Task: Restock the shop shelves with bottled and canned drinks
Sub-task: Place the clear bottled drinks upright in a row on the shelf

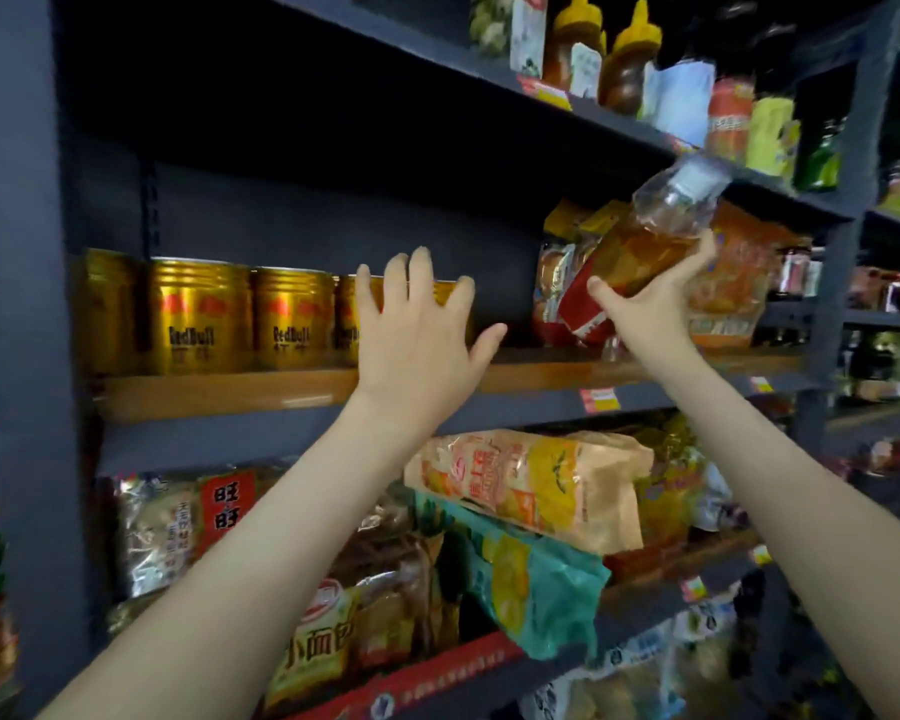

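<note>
Left hand [417,330] is reaching up with fingers spread wide and straight, holding nothing. It is covering the right end of the can row; contact with the can behind it cannot be told. Right hand [650,298] is gripping the bottle [640,252], thumb and fingers curling round its lower half. The bottle is clear plastic with amber drink and a red label, and it is tilting with its white cap pointing to about 1 o'clock. It is hanging in the air above the shelf board [230,392], at 3 o'clock of the left hand, not standing on it.

Gold cans [198,314] are standing upright in a row on the board, running to 9 o'clock from the left hand. Orange snack bags [733,283] are sitting just behind the bottle at 3 o'clock. Squeeze bottles with yellow caps [630,59] are standing on the shelf at 12 o'clock. Bread bags [531,485] are lying piled on the shelf at 6 o'clock, between the two forearms.
</note>
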